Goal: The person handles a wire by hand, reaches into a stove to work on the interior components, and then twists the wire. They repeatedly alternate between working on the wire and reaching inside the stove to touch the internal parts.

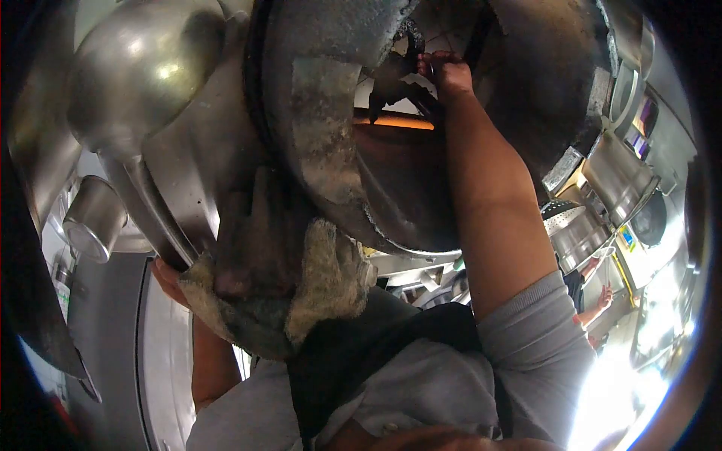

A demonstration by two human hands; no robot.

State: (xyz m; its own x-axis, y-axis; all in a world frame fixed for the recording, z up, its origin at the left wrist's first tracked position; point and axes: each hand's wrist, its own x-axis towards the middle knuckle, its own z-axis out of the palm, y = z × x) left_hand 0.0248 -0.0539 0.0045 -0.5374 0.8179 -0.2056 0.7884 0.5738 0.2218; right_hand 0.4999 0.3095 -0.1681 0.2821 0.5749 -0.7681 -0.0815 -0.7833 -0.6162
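Single head view, from wearer's brow, facing forward and steeply down. Very wide lens: straight edges bow, corners dark. Wearer's shirt (pixel 429 383) close, along bottom. Right forearm (pixel 492 195) runs up frame, right hand (pixel 451 75) farther from lens, upper centre. Left hand (pixel 170 283) lower left, partly hidden by cloth (pixel 320 278). Dark metal (pixel 323 135) near, top centre. Pots (pixel 618 179) farther off, right.

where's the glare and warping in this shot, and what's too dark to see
Head view: white glare washes out the lower right, and a highlight sits on the rounded metal utensil; head view: wide-angle curvature, black corners; head view: shadow obscures detail near the right hand.
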